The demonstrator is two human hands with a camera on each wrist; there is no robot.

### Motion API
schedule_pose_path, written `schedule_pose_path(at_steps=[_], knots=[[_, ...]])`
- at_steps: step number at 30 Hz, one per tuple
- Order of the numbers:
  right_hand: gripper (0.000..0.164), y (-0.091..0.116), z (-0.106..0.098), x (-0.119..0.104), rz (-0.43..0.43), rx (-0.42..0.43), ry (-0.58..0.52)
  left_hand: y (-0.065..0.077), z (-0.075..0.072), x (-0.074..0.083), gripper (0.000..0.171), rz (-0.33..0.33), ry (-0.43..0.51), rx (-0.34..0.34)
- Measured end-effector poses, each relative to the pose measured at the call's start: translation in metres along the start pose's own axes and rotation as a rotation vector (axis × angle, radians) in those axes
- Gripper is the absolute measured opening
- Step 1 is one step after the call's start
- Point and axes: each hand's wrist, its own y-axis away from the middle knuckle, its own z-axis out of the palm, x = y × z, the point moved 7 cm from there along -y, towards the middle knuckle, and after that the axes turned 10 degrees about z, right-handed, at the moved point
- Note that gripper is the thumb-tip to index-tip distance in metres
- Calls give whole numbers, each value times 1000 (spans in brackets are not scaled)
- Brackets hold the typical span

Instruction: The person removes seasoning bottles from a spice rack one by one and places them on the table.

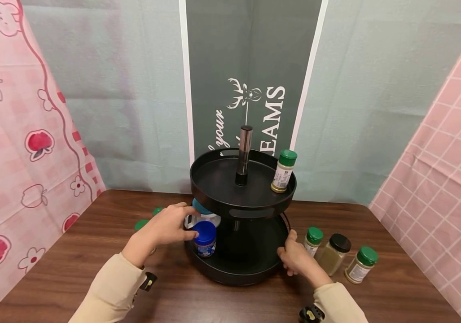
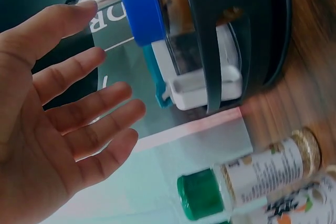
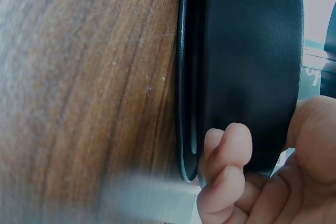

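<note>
A black two-tier round rack (image 1: 238, 279) stands on the table, a shiny post rising through its middle. My right hand (image 1: 296, 256) grips the lower tier's wall at its right side; in the right wrist view the thumb reaches over the rim (image 3: 298, 40) and curled fingers lie on the outside. At the left of that tier sit a jar with a blue lid (image 1: 205, 232) and, behind it, a white container with a teal lid (image 1: 212, 220). Close beside them hovers my left hand (image 1: 169, 225), its loosely bent fingers (image 2: 105, 98) spread and holding nothing.
On the upper tier a green-capped spice bottle (image 1: 283, 172) stands at the right. Right of the rack are a green-capped bottle (image 1: 313, 237), a black-capped jar (image 1: 334, 255) and another green-capped bottle (image 1: 360, 265). More green-capped bottles (image 2: 252, 174) stand to the left, partly behind my left hand.
</note>
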Motion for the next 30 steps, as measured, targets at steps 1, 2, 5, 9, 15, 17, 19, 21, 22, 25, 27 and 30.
schedule_pose_path(at_steps=[1,2,5,9,15,17,19,21,22,25,27,30], knots=[[73,0,0,0,-1,1,0,-1,2,1,41,-6,6,-3],[73,0,0,0,-2,1,2,-2,3,1,41,-12,14,-6],[73,0,1,0,-5,-6,4,-5,8,4,42,-18,32,-20],[73,0,2,0,-2,-14,7,-10,13,8,40,-3,49,-28],[72,0,0,0,0,-9,-1,-14,22,12,40,14,69,-35],[72,0,0,0,0,-9,-1,-15,26,12,42,16,69,-40],[72,0,0,-1,-2,-10,2,-15,30,11,42,14,62,-50],[72,0,0,-1,-3,-8,6,-15,33,11,43,14,58,-51],[72,0,0,-2,-4,-8,8,-15,34,11,43,17,57,-50],[72,0,0,-2,-7,-4,12,-16,37,12,46,27,59,-43],[72,0,-1,-2,-6,-4,12,-18,39,13,47,41,56,-38],[72,1,0,-1,1,-10,12,-20,42,16,47,80,51,-35]])
